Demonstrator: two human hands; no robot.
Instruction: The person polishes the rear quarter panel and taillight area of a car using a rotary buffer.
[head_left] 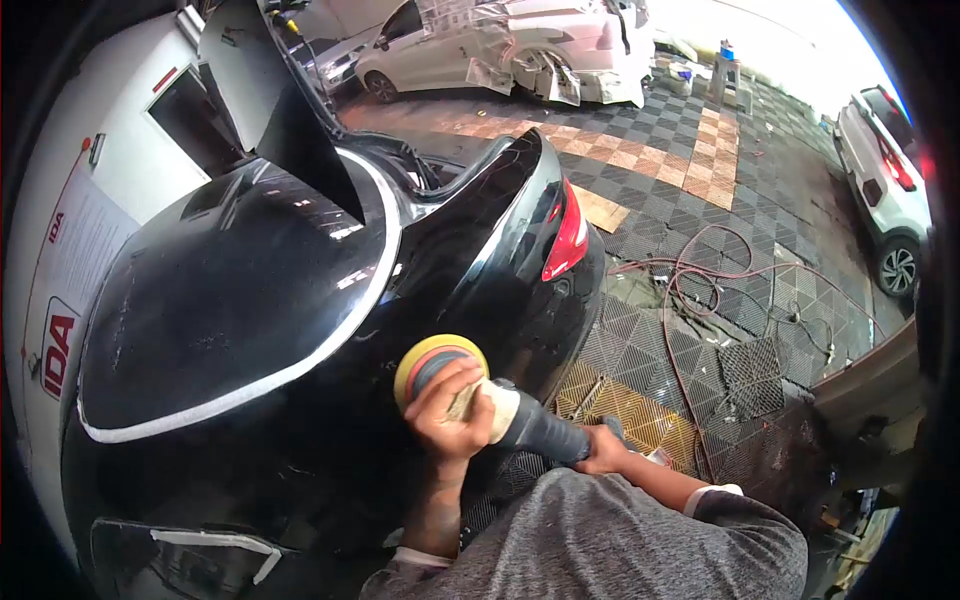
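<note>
A polishing machine (545,432) with a yellow-rimmed round pad lies against the black car's rear side panel (330,420). My left hand (447,412) is wrapped over the machine's head, just behind the pad. Around the dark rear end of its body my right hand (602,450) is closed. White masking tape (250,402) runs round the side window, and more tape (215,540) crosses a lower panel at the bottom left. The red tail light (568,235) is ahead of the pad, not touching it.
A red hose (672,330) lies coiled on the tiled floor (640,240) at the right. Behind stands a white car (450,45) partly covered in masking sheets. Another white car (880,175) is at the far right. A stool (725,80) stands at the back.
</note>
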